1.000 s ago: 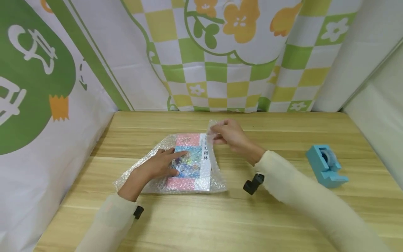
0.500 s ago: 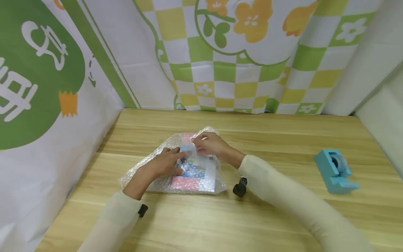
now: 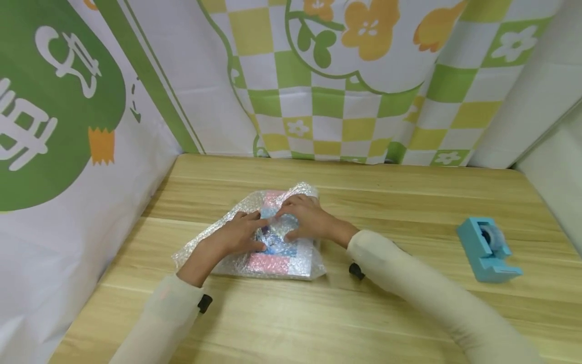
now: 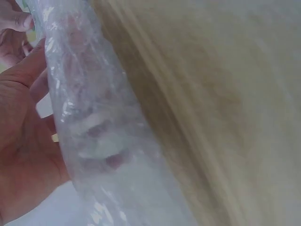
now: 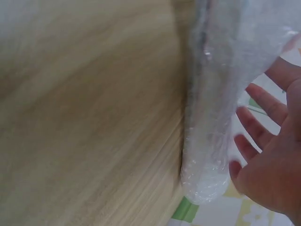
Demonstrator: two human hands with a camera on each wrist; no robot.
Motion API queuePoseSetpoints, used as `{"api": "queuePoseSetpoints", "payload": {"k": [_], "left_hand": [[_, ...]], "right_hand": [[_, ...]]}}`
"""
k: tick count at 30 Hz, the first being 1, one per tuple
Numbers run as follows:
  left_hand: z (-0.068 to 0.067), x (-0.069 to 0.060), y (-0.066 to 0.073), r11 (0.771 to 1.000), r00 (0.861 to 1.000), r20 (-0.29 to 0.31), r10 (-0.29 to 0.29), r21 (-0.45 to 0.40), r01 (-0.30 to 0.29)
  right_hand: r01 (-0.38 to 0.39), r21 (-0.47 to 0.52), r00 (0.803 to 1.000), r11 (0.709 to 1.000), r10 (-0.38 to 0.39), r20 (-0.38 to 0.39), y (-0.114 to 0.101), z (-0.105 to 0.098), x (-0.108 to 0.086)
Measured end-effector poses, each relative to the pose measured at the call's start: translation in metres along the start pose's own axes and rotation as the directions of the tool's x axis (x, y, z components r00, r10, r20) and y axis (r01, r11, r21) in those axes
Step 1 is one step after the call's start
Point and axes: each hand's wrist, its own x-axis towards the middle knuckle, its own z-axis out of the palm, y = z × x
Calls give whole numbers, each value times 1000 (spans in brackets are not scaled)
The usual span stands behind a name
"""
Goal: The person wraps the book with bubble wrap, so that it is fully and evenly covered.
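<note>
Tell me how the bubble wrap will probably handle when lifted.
The bubble wrap should be floppy, since its loose edges crease and flare beyond the book. It looks light, being see-through and bubbly; its glossy surface may slip.

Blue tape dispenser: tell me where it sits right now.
In the head view, the blue tape dispenser stands on the right side of the wooden table, past the right sleeve and apart from the bubble-wrapped package.

The 2 hands (image 3: 305, 218) face palm-down, close together, fingers (image 5: 255, 125) spread.
</note>
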Motion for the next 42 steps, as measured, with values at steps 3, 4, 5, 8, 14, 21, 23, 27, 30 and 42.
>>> {"api": "queuePoseSetpoints", "payload": {"k": [3,4,5,8,14,21,23,27,30,42], "left_hand": [[6,-2,-5,999,998,-58,31,-13,-32],[9,-3,-6,999,996,-78,41,-20,-43],[11,-5,-8,998,994,-97,52,-26,-54],[17,-12,-15,995,983,-166,73,-51,-83],[12,-39,-37,996,923,-373,-90,-53,75],[10,-64,-63,926,857,-353,-376,-174,335],[8,-68,-64,909,853,-322,-410,-220,354],[0,-75,-61,901,864,-282,-418,-248,355],[-16,-78,-55,921,887,-279,-368,-238,308],[-71,-77,-15,863,965,-156,-212,-493,110]], "right_hand": [[-23,-37,1000,999,23,-4,0,3,-1],[-23,-40,1000,999,23,-3,1,3,-2],[-24,-34,1000,999,24,3,2,4,-2],[-15,-12,1000,1000,15,25,4,3,-4],[-2,2,998,1000,2,57,6,3,-2],[4,0,998,1000,-4,57,6,2,-3],[9,-2,998,1000,-9,57,6,1,-3],[32,-12,998,999,-31,61,7,2,-3],[41,-30,997,999,-39,64,8,1,-3],[82,-45,987,996,-75,145,10,-7,-6]]}}
